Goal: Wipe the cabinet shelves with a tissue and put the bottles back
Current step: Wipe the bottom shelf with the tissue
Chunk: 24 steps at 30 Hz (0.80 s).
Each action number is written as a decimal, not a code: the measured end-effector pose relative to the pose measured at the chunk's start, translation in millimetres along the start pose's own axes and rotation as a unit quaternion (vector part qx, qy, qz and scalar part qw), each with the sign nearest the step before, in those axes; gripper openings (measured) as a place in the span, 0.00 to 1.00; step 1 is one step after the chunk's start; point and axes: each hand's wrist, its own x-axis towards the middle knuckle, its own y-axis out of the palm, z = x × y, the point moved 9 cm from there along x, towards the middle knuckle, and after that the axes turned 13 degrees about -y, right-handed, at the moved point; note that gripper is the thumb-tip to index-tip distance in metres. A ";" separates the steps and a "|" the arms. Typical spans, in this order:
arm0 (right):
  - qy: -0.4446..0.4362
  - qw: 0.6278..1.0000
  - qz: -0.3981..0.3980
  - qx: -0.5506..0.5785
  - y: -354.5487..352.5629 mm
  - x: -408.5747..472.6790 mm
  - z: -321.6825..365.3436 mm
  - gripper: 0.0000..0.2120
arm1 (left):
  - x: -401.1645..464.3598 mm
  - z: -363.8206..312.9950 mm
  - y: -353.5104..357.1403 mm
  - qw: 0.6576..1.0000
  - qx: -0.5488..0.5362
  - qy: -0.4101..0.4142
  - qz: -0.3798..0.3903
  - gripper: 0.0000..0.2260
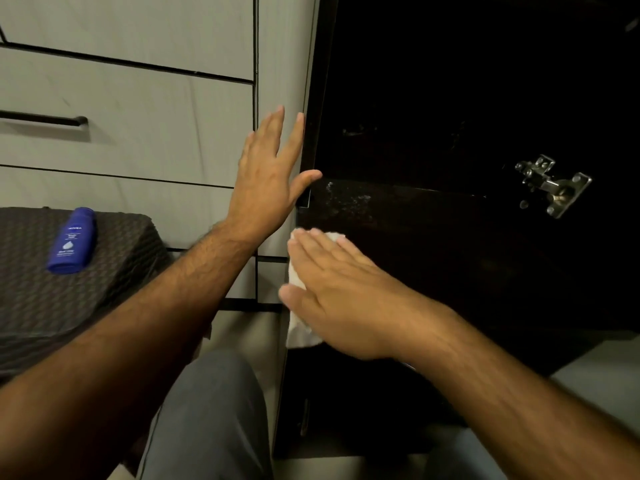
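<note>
Mostly dark cabinet: right of frame.
Right hand (343, 296): flat, pressed white tissue (298, 327) onto shelf (398, 216).
Left hand (268, 178): open, fingers spread, braced on cabinet edge (309, 133).
Blue bottle (72, 241): lay left of frame.

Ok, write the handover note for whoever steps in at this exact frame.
Left hand: open, flat against the cabinet's side edge, holding nothing.
Right hand: flat, pressing the white tissue onto the dark shelf at its front left corner.
Blue bottle: lying on the dark woven surface to the left, outside the cabinet.
Done: bottle is out. White specks show further back on the shelf.
Left: finish wiping, put the bottle back.
</note>
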 end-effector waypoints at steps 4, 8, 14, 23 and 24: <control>0.028 0.999 0.040 0.015 -1.7 -28.4 -28.8 0.31 | 2.0 4.3 0.3 1.000 -0.003 -0.003 0.006 0.31; 0.068 0.997 0.046 -0.002 -16.5 9.2 -44.9 0.30 | 5.1 5.4 -7.4 1.000 -0.010 0.000 0.003 0.29; -0.034 0.999 0.036 0.013 -9.5 20.6 -31.6 0.30 | 21.9 9.0 -21.2 1.000 -0.024 -0.002 -0.009 0.29; -0.025 0.999 -0.009 0.041 -15.5 42.6 -42.4 0.31 | 28.6 20.3 -7.6 0.995 -0.062 -0.050 0.055 0.32; -0.011 0.999 -0.007 0.047 -15.3 38.8 -43.9 0.31 | 29.0 20.6 -6.4 0.994 -0.061 -0.058 0.072 0.32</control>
